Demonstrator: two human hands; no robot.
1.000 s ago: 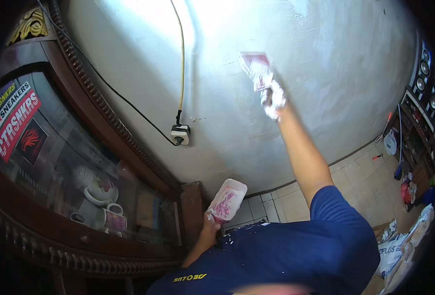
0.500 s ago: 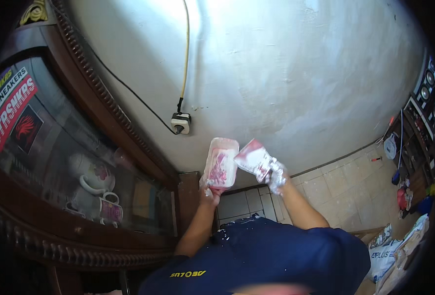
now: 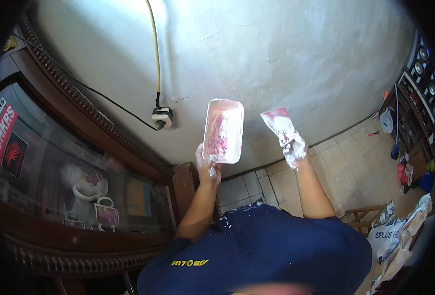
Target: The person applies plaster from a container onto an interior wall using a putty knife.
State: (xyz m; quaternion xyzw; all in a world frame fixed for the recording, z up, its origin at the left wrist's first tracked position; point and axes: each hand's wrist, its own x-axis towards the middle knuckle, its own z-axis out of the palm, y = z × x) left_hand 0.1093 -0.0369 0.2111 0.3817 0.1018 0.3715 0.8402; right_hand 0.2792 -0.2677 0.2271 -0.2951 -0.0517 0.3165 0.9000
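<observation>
My left hand [image 3: 208, 168] grips the near end of a rectangular plastic tray [image 3: 233, 130], smeared inside with white paste and pink streaks. To its right, my right hand [image 3: 296, 151], coated in white paste, is closed on a wide, flat putty knife [image 3: 278, 120] whose blade has pink and white smears. The tray and knife are apart, both held up in front of the pale plastered wall [image 3: 301, 54].
On my left stands a dark wooden glass cabinet [image 3: 65, 246] with crockery inside. A power socket [image 3: 162, 117] with cables is on the wall. At right are a speaker rack [image 3: 414, 108], white bags [image 3: 387, 236] and scattered items on the tiled floor [image 3: 345, 172].
My right hand has come down from high on the wall with the knife, near the tray, then shifted slightly right. My left hand has raised the tray upward.
</observation>
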